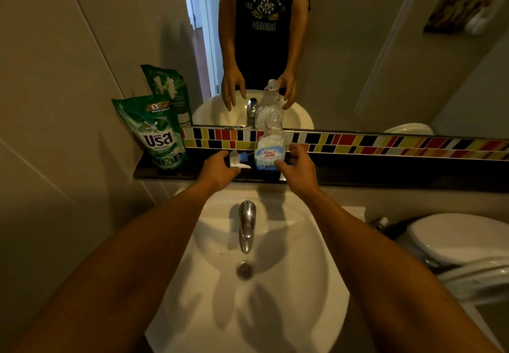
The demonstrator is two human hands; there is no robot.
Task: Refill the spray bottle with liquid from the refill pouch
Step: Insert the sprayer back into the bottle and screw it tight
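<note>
A clear spray bottle (269,143) with a blue and white label stands upright on the dark shelf (385,172) behind the sink, its neck bare. Its white trigger head (237,160) lies on the shelf just left of it. A green refill pouch (160,135) stands upright at the shelf's left end, against the wall. My left hand (219,169) hovers over the trigger head with fingers spread, gripping nothing. My right hand (298,168) is at the bottle's right side, fingers apart, its thumb by the base; the mirror shows both hands open.
A white sink (308,270) with a chrome faucet (246,226) and drain (244,270) lies below my arms. The mirror (358,63) and a coloured tile strip (385,144) back the shelf. A toilet (454,239) stands at the right, a tiled wall at the left.
</note>
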